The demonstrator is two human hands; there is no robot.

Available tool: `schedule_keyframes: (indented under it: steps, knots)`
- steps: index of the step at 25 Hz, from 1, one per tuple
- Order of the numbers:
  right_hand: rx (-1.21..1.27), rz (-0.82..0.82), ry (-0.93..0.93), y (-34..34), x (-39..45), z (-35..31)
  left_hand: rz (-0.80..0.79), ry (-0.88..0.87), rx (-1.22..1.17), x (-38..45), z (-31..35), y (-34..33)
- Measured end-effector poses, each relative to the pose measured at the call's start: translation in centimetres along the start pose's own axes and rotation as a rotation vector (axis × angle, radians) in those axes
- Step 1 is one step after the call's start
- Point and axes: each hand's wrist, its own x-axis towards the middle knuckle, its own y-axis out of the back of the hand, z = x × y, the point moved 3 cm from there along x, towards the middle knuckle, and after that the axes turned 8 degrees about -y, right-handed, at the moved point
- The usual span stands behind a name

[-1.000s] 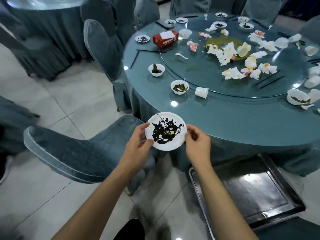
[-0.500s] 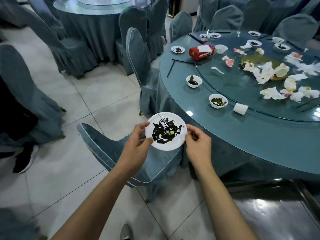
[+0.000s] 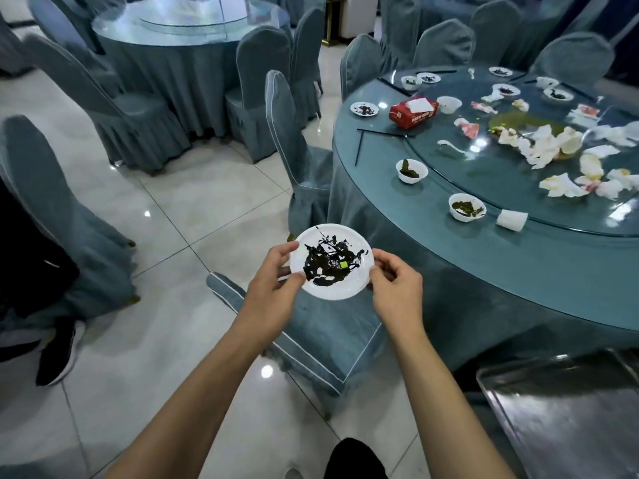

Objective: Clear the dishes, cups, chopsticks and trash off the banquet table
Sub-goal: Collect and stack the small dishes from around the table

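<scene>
A small white plate [image 3: 331, 261] smeared with dark sauce is held level above a chair seat [image 3: 325, 326], just left of the worktop [image 3: 484, 271], presumably so nothing spills. The grip of the left hand [image 3: 273, 288] and right hand [image 3: 397, 288] is clamped on opposite rims, with a metal tray [image 3: 567, 420] near right likely awaiting it.

One head-worn camera looks forward and down, close over the hands [image 3: 332, 292].

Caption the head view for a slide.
Both hands, left and right, hold a sauce-smeared plate beside the littered banquet table.
</scene>
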Motion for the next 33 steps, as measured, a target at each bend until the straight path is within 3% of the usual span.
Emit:
schedule_keyframes:
  steps: [10, 33]
  knots:
    - [0.008, -0.052, 0.012, -8.5, 0.9, -2.2, 0.020, 0.012, -0.021, 4.0, -1.5, 7.2]
    - [0.022, 0.077, -0.075, -28.4, 14.4, -7.2, -0.107, -0.027, 0.012, 27.0, -5.5, 19.7]
